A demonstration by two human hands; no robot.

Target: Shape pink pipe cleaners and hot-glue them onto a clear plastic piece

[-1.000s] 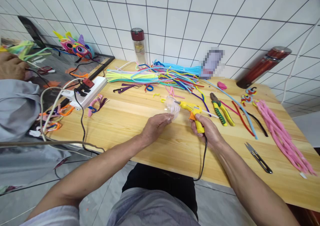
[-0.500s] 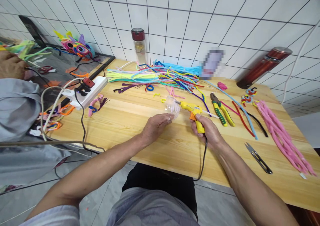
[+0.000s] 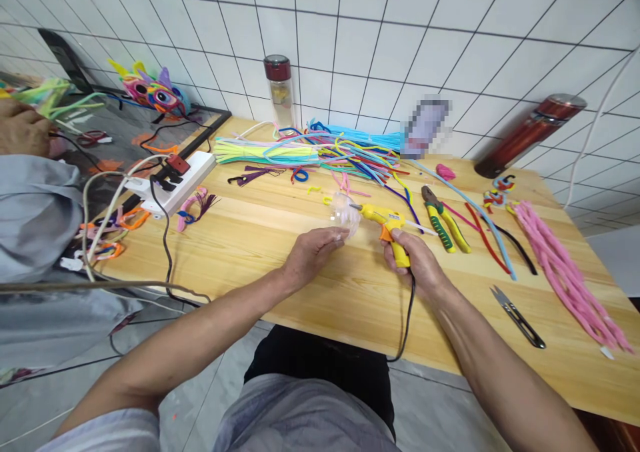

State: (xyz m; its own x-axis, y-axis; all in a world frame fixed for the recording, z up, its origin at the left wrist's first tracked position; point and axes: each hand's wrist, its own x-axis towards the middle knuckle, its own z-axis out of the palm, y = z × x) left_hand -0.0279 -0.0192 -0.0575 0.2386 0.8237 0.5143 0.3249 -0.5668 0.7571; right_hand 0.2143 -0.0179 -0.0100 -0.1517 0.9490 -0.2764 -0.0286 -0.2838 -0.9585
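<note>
In the head view my left hand (image 3: 314,251) pinches the lower edge of a clear, rounded plastic piece (image 3: 345,213) over the middle of the table. Wrapped round the handle of a yellow glue gun (image 3: 384,220) is my right hand (image 3: 419,260), its fingers near the orange trigger. The gun's metal nozzle points left, at or very close to the right side of the clear piece; whether they touch I cannot tell. A white glue stick (image 3: 421,228) sticks out of the gun's rear, and a black cord hangs from the grip.
Behind lies a pile of coloured pipe cleaners (image 3: 310,151). To the right are pliers (image 3: 444,220), thread snips (image 3: 517,317), pink pipe cleaners (image 3: 565,272) and a red flask (image 3: 531,135). A power strip (image 3: 179,184) with cords stands left, near another person's hand (image 3: 23,129).
Both hands stay almost where they were. The clear piece appears slightly turned in my left hand, with the nozzle still beside it.
</note>
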